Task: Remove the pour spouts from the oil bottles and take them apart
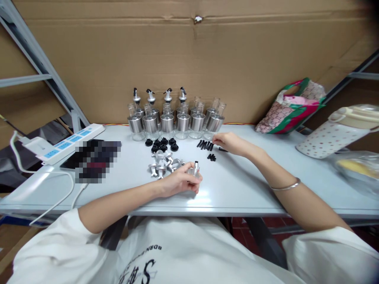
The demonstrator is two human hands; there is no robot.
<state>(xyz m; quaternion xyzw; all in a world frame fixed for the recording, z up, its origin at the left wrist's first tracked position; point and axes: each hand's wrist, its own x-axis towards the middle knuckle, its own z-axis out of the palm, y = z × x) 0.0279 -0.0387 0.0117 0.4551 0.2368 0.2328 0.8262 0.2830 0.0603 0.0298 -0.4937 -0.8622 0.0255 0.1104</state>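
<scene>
My left hand (pixel 179 181) holds a silver pourer spout (pixel 194 170) with a small black tip pointing up, above the front part of the table. The fingers of my right hand (pixel 227 142) are pinched together beside a row of black sticks (pixel 205 144); what is between the fingertips, if anything, is hidden. Just below that row lies a small cluster of short black pieces (pixel 211 157). Loose silver pourer parts (pixel 161 163) are heaped left of my left hand, and black ribbed stoppers (pixel 161 144) sit behind them.
Glass bottles with metal sleeves (pixel 167 123) line the back of the white table (pixel 245 193); several back-row ones carry pourers. On the left are a power strip (pixel 74 139) and a phone (pixel 83 154) with cables. A bag (pixel 291 106) and a dotted flask (pixel 331 132) stand right.
</scene>
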